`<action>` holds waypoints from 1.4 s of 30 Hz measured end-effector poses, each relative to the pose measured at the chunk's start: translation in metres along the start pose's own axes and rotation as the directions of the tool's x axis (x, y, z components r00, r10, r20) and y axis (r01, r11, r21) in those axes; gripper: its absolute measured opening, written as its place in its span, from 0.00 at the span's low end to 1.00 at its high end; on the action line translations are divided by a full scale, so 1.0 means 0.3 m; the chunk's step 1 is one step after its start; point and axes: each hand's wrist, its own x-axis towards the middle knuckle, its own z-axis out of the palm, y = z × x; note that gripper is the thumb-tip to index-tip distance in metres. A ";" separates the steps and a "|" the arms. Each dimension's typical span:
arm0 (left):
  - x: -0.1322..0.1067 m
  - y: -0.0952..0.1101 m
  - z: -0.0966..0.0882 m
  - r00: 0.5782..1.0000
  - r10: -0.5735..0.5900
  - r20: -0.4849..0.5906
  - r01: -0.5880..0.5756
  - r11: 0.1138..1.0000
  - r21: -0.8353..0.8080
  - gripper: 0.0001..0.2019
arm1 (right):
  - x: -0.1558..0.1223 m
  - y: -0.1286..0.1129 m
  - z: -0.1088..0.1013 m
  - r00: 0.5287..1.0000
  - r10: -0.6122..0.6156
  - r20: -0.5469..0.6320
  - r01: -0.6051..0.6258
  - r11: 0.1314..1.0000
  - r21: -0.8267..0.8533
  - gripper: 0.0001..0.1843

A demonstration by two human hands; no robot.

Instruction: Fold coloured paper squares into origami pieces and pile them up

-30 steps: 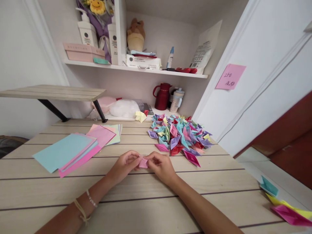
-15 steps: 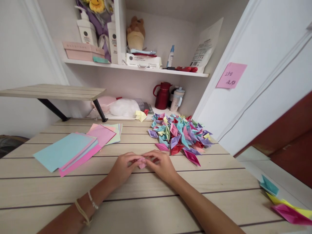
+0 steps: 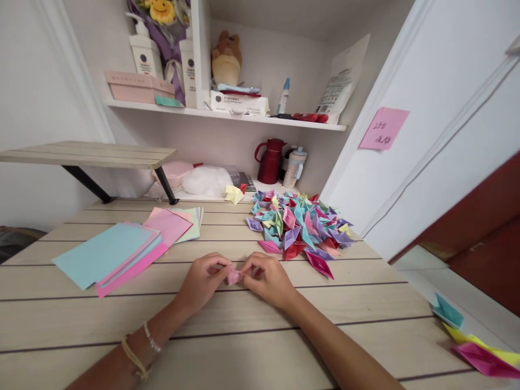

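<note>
A small folded piece of pink paper point(image 3: 233, 277) is pinched between my two hands, just above the wooden table point(image 3: 211, 346). My left hand point(image 3: 204, 280) grips its left side between thumb and fingers. On the other side, my right hand point(image 3: 267, 277) pinches its right end with thumb and forefinger. Beyond my right hand lies a heap of folded paper boats point(image 3: 300, 222) in many colours. Loose sheets of coloured paper point(image 3: 108, 252) are fanned out past my left hand.
A raised wooden stand point(image 3: 89, 154) with black legs occupies the back left. Three larger boats, including a magenta one point(image 3: 485, 358), lie at the right edge. A crumpled yellow paper piece point(image 3: 234, 194) and a red thermos jug point(image 3: 271, 161) are at the back.
My hands have drawn slightly apart, so more of the pink paper shows between them. Both still pinch it. The view has shifted a little.
</note>
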 end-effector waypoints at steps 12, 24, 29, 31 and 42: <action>0.011 -0.025 -0.004 0.985 -0.156 0.079 0.170 0.962 -0.216 0.09 | 0.008 0.024 0.026 0.971 0.181 0.155 -0.226 0.906 0.359 0.02; -0.005 -0.006 0.002 0.972 -0.108 0.211 0.128 0.988 -0.083 0.12 | 0.002 -0.002 0.006 0.999 -0.053 0.007 0.052 0.997 0.050 0.06; -0.007 0.001 0.002 0.980 -0.086 0.181 0.082 0.996 0.028 0.10 | -0.001 -0.005 0.000 0.994 -0.101 0.036 0.102 0.995 -0.003 0.07; -0.005 0.002 0.002 0.982 -0.076 0.175 0.071 0.997 0.032 0.10 | -0.001 -0.001 0.004 0.995 -0.097 0.029 0.097 0.995 -0.002 0.06; 0.012 -0.027 -0.016 0.987 -0.099 0.127 0.101 0.995 -0.011 0.10 | 0.007 0.036 0.020 0.999 0.050 0.018 -0.052 0.982 0.181 0.07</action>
